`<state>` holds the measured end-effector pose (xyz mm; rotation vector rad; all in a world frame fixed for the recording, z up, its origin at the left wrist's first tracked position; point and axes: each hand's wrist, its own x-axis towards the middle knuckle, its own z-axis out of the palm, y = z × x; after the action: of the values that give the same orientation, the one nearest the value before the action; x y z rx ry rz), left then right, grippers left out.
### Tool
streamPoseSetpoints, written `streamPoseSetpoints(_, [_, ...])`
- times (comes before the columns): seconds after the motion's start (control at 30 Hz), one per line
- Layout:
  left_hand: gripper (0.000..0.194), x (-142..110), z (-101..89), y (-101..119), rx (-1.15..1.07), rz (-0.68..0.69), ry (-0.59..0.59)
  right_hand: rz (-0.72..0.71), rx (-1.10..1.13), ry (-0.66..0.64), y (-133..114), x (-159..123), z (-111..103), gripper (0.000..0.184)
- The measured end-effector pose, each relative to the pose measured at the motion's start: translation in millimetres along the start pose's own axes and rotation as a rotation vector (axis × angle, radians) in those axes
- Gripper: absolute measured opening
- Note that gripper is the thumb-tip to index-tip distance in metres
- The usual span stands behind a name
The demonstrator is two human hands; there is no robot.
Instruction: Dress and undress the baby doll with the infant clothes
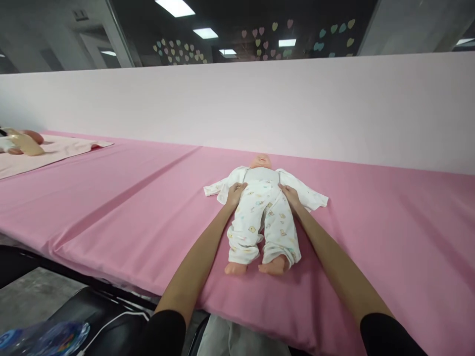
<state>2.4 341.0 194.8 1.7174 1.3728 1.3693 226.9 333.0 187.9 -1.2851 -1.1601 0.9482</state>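
Two bare hands, fingers curled in: left hand (236, 194) and right hand (290, 194) each grip one side of the waist of the white cloth pants w/ small coloured prints (250, 215), prob. so any pull is even L & R. The pants are on a pinkish plastic baby doll (261, 162), face-up on the smooth pink table cover (148, 198), head twd the plain white low wall (237, 109), feet twd the person; that likely puts both hips w/in equal reach. The white long-sleeved cloth top (305, 191) lies open, sleeves out to each side, which seems to leave the waist accessible. Pant legs are bunched above the bare feet, presumably b/c there's spare length. Hard to tell at this dist. if the fingers also catch some of the top.
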Motion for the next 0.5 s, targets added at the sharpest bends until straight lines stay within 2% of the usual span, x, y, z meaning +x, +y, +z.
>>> streamPoseSetpoints(0.17, [0.040, -12, -12.2, 4, 0.044, 0.050, -0.006, 0.133, 0.172, -0.191, -10, -9, 2, 0.034])
streamPoseSetpoints(0.3, [0.028, -15, -19.8, 7, -0.008, 0.080, -0.068, 0.236, 0.334, -0.309, -16, -14, -1, 0.026])
streamPoseSetpoints(0.4, [0.021, -14, -17.7, 6, -0.090, 0.053, -0.067, 0.213, 0.346, -0.423, -17, -15, -13, 0.020])
streamPoseSetpoints(0.5, [0.020, -11, -11.9, 3, -0.172, 0.001, -0.002, 0.204, 0.291, -0.521, -14, -13, -25, 0.017])
